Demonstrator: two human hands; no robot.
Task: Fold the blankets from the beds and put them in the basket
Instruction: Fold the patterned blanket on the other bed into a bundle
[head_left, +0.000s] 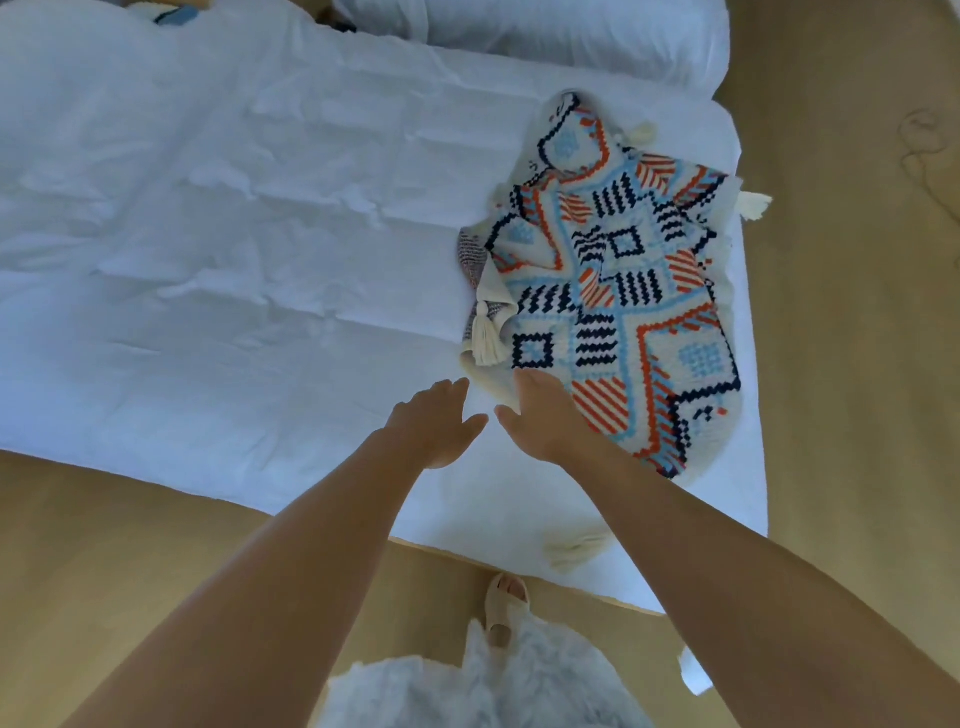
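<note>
A knitted blanket (618, 291) with a red, navy and light-blue geometric pattern and cream tassels lies crumpled on the right part of the white bed (234, 234). My right hand (540, 415) rests flat on the blanket's near left edge, fingers spread, nothing gripped. Just left of it, my left hand (436, 421) hovers over the bare sheet with its fingers apart, a short gap from the blanket. No basket is in view.
White pillows (545, 31) lie at the head of the bed, top right. A loose cream tassel (576, 545) hangs at the bed's near edge. Tan floor surrounds the bed. My sandalled foot (506, 603) and a fluffy grey-white rug (467, 691) are below.
</note>
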